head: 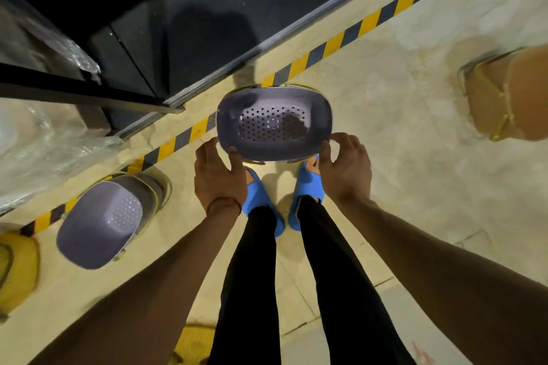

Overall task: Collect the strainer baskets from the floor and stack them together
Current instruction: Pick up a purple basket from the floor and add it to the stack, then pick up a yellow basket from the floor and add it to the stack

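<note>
A grey-purple strainer basket [274, 123] with a perforated bottom is in front of me, over the floor just beyond my feet. My left hand [218, 176] touches its near left corner with the fingers curled at the rim. At its near right corner my right hand [347, 167] has spread fingers and the thumb against the rim. A second grey-purple strainer basket [102, 224], nested in others with yellow-edged rims, lies on the floor at the left. An orange basket stack [510, 95] rests at the right edge, and a yellow basket [17, 270] at the far left.
A yellow and black hazard stripe [370, 22] crosses the tiled floor diagonally. Behind it runs a dark glass wall with a metal frame [207, 38]. Clear plastic wrapping [35, 139] lies at the left. My blue slippers [307, 184] stand under the basket. A yellow item [195, 341] is near the bottom.
</note>
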### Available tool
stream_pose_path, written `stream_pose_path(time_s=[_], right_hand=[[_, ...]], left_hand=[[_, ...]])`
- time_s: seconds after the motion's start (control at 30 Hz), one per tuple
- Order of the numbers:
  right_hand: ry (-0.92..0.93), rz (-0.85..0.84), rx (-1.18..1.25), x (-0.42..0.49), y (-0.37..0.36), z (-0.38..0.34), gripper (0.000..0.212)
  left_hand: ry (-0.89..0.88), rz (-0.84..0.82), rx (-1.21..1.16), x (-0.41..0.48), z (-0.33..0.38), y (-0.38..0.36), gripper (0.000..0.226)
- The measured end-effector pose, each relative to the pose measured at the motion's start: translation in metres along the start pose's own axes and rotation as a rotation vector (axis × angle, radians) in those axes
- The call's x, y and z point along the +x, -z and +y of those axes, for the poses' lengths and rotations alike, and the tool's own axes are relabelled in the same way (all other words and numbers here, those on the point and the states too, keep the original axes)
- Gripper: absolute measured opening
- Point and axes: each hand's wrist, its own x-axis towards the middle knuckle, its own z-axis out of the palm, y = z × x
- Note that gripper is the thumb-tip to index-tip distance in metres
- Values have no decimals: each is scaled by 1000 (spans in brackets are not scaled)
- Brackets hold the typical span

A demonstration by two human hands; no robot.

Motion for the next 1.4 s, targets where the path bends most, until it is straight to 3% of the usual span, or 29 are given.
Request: stream_pose_path(time_s=[0.13, 0.3, 0.37, 0.53, 0.63, 0.8, 1.0, 1.17, 1.4], right_hand=[[213, -82, -139, -52, 64, -24, 24], [548, -92, -315, -89, 130, -37, 27], [692, -63, -354, -100, 154, -42, 29], [916, -179, -478, -119, 217, -54, 37], [1145, -240, -614, -139, 250, -55, 44], [1341, -301, -677, -176, 290, -59, 40], [1603, -312, -611, -224, 313, -91, 32], [1770, -254, -598, -278, 303, -125, 37], [1903, -338, -638, -402, 250, -158, 37]], left_hand=[[-147, -52, 139, -56, 22, 66, 60], [-313, -47, 312, -113, 36, 126, 56], [-326, -5, 363, -136, 44, 146, 56], [-267, 124, 368, -213, 69, 182, 46], [-178, 228, 363, -271, 76, 196, 40], [-42, 315, 374, -373, 74, 208, 41], [145, 396, 369, -471, 51, 220, 38], [295, 491, 312, -531, 12, 230, 39], [517, 563, 264, -605, -69, 244, 42]])
